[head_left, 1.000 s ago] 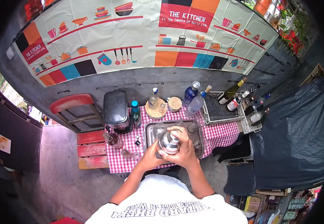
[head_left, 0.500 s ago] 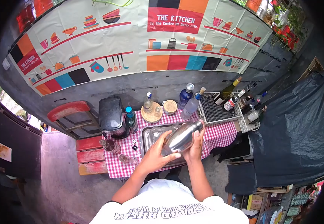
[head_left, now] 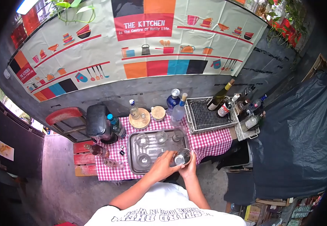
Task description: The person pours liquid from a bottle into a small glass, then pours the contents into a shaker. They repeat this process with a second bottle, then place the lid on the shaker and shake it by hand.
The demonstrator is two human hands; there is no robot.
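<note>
Both hands are holding a steel cocktail shaker (head_left: 182,156) over the near right corner of the metal tray (head_left: 133,165), close to the person's chest. The shaker is standing roughly upright and is being seen almost end-on from above, so it is showing as a round, shiny silver rim with a darker centre; whether a cap is sitting on it cannot be told. The left hand (head_left: 163,165) is cupping its left side, fingers curled against the metal, and the right hand (head_left: 189,168) is wrapping around from below and right, fingers clamped on the body. The tray is lying on a bench covered with a red-and-white checked cloth (head_left: 208,141), and several clear glasses (head_left: 142,140) are standing on it. Behind the tray, bottles (head_left: 178,109) are lining up by a wire rack (head_left: 206,116), with a black box (head_left: 97,120) to the left.
</note>
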